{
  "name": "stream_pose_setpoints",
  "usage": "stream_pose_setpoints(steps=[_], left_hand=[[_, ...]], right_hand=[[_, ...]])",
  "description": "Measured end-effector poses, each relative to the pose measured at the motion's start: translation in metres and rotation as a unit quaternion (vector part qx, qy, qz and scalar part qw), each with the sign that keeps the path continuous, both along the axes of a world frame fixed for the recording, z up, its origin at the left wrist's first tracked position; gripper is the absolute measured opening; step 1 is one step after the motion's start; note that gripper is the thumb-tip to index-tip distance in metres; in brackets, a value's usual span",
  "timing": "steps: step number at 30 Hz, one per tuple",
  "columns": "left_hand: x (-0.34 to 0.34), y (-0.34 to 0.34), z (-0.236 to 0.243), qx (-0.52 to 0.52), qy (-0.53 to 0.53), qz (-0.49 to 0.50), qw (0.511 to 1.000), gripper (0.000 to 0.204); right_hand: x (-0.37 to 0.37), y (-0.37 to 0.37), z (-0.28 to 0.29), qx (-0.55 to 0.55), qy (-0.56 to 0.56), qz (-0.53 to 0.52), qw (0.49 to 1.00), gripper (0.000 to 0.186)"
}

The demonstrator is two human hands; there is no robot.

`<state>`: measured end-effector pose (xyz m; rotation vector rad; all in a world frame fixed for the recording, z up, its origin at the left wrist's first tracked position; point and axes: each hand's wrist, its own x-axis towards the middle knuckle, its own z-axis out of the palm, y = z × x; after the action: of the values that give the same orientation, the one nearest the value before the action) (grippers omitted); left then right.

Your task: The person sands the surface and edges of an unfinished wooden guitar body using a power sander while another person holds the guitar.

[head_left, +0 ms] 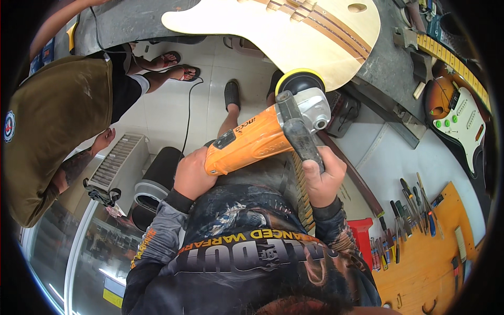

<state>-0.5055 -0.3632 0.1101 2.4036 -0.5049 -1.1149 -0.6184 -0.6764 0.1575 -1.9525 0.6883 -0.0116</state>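
Observation:
I hold an orange and grey power polisher [265,137] with both hands, close to my chest. My left hand [192,174] wraps the rear of its orange body. My right hand [323,176] grips the black side handle. The tool's yellow-rimmed pad [299,81] points away from me, near the edge of an unfinished pale wooden guitar body [294,31] that lies on a grey workbench [383,63]. The pad's contact with the wood cannot be made out.
A person in a brown shirt and sandals stands at the left [58,115]. A sunburst electric guitar [457,105] lies at the right. Several screwdrivers hang on an orange wooden board [420,262]. A black cable [188,121] runs over the tiled floor, beside a grey unit [118,160].

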Motion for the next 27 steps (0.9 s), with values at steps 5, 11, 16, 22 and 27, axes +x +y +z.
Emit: stream_pose_setpoints(steps=[5,11,16,22,27], left_hand=[[0.004,-0.002,0.001,-0.009,0.003,0.005,1.0,0.038],[0.0,0.004,-0.005,-0.012,0.02,0.0,1.0,0.037],[0.006,0.012,-0.006,-0.001,0.007,-0.008,1.0,0.041],[0.003,0.01,-0.007,0.012,0.023,-0.015,1.0,0.04],[0.008,0.01,-0.006,-0.006,0.013,-0.001,1.0,0.036]], right_hand=[[-0.003,0.001,-0.001,-0.014,0.004,-0.003,1.0,0.053],[-0.012,0.006,-0.003,-0.012,0.015,-0.004,1.0,0.055],[-0.004,0.013,-0.006,-0.034,-0.009,0.011,0.999,0.055],[-0.01,0.012,-0.002,-0.01,0.019,-0.008,1.0,0.056],[-0.006,0.018,-0.007,-0.016,0.001,-0.005,1.0,0.055]])
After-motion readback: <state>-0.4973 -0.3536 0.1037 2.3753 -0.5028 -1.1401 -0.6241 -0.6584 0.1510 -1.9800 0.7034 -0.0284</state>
